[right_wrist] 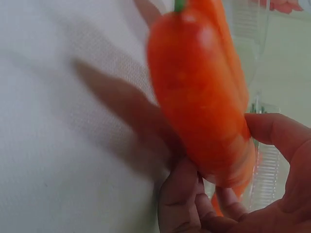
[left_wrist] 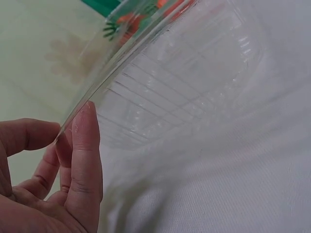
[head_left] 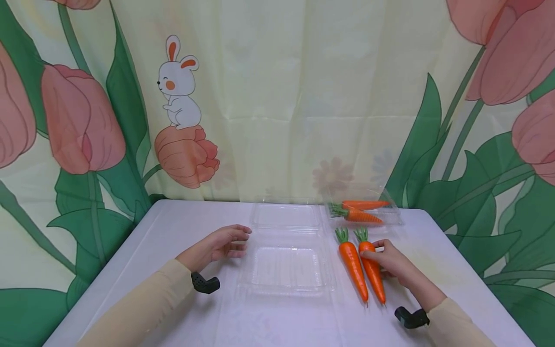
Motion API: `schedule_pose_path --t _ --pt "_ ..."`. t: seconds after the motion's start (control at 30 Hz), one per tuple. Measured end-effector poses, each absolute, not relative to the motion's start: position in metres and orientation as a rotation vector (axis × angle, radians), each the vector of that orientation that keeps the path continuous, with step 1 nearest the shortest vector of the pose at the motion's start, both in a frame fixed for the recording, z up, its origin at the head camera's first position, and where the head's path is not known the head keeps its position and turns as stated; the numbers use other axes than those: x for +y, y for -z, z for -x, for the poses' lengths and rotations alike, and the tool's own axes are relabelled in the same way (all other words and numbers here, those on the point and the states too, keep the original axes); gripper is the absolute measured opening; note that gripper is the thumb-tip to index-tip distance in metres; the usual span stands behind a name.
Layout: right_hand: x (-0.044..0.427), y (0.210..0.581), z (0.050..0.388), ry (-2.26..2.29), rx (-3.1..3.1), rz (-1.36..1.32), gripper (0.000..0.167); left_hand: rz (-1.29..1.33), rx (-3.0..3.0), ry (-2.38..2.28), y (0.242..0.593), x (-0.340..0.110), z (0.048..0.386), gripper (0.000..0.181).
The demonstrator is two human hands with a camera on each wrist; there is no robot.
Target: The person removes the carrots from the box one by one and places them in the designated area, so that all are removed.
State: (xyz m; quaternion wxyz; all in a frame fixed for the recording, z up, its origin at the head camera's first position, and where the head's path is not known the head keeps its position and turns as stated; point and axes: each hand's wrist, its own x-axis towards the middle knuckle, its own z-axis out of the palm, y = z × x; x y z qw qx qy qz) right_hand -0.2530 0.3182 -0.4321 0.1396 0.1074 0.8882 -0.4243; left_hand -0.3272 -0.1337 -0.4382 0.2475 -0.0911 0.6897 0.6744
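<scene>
An open clear plastic clamshell container [head_left: 286, 267] lies on the table between the hands. At its left side is my left hand [head_left: 225, 245]. In the left wrist view, thumb and fingers of the left hand [left_wrist: 58, 170] pinch the thin edge of the clear plastic [left_wrist: 160, 87]. To the container's right, two orange carrots with green tops lie side by side. My right hand [head_left: 388, 260] pinches the right-hand carrot [head_left: 374, 277] near its upper part; the other carrot [head_left: 353, 270] is just left of it. Close up, the gripped carrot [right_wrist: 199, 92] partly hides the second one.
A second clear container [head_left: 392, 217] holding two carrots [head_left: 362, 217] stands at the table's back right. The white-covered table [head_left: 182, 308] ends at a curtain [head_left: 269, 120] printed with tulips and a rabbit. A dark wrist camera [head_left: 205, 283] sits on the left wrist.
</scene>
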Motion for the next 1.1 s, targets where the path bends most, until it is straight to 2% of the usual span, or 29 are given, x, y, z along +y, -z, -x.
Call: schedule_pose_path --t 0.4,0.7,1.1 --pt "0.3184 0.4365 0.2558 1.217 2.593 -0.334 0.077 0.262 1.86 -1.847 0.436 -0.1304 0.3275 0.027" --pt "0.3184 0.437 0.2562 1.205 2.609 -0.323 0.083 0.253 1.849 -1.858 0.4359 -0.1305 0.3272 0.026" --pt "0.3174 0.4335 0.2554 1.197 2.615 -0.312 0.077 0.261 1.84 -1.862 0.4372 -0.1322 0.3278 0.028"
